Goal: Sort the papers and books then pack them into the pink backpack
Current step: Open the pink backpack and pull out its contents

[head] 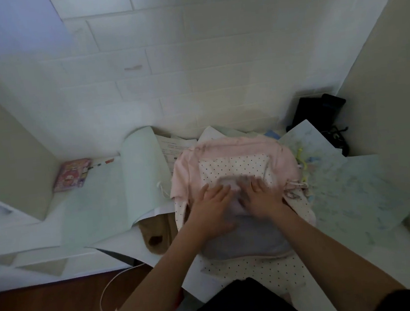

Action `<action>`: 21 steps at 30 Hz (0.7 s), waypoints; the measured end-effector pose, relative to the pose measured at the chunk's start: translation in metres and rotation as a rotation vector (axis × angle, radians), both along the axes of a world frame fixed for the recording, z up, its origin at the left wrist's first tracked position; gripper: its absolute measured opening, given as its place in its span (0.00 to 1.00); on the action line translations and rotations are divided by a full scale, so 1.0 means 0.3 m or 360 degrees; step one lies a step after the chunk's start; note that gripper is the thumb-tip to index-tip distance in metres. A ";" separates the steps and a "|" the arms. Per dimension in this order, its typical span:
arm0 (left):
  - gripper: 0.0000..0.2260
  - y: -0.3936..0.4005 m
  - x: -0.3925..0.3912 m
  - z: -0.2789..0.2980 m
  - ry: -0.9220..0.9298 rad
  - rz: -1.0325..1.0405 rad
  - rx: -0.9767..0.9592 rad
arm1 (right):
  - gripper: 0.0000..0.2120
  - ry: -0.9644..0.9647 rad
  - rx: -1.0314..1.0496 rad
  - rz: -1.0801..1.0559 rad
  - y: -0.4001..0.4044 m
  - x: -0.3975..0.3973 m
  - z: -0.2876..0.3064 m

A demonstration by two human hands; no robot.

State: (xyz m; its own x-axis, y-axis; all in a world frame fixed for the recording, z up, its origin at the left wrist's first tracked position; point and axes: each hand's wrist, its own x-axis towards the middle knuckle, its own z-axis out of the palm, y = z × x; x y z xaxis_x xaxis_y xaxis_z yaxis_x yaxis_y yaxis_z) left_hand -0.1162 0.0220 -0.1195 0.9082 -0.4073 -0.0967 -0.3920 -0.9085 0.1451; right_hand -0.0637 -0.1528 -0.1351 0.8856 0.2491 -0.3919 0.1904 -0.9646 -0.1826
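The pink backpack point(236, 167) lies flat at lower centre of the frame, so both your hands can reach it. Your left hand point(211, 205) and right hand point(259, 196) rest on its grey front pocket point(246, 237), probably working the flap. Blur hides the fingers, so you cannot tell whether either hand grips or simply presses. Loose papers: a pale green sheet point(116, 191) lies left of the backpack and a patterned sheet point(351, 189) lies right, still unpacked. A pink book point(72, 174) leans at far left.

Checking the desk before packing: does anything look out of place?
Yes. Large paper sheets lie askew, one curling up and drooping over the desk edge. The pink backpack sits on loose papers.
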 end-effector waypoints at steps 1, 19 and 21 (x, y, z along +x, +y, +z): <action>0.42 0.004 0.015 -0.019 0.0188 0.0061 0.0149 | 0.27 0.0045 -0.0116 -0.0002 -0.028 -0.005 -0.033; 0.13 -0.165 0.194 0.014 -0.0195 -0.0164 0.0428 | 0.39 -0.0083 0.0367 -0.0670 -0.221 -0.175 0.018; 0.14 -0.157 0.242 0.087 -0.0294 -0.0121 0.0324 | 0.40 -0.0235 0.0447 -0.0766 -0.208 -0.187 0.043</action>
State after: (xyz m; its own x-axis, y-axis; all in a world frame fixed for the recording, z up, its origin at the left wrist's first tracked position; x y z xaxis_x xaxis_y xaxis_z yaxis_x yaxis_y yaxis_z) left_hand -0.0436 -0.0252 -0.0934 0.8857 -0.4639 -0.0192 -0.4627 -0.8787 -0.1175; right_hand -0.1199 -0.2153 -0.1221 0.9653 -0.1192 -0.2326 -0.2153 -0.8671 -0.4492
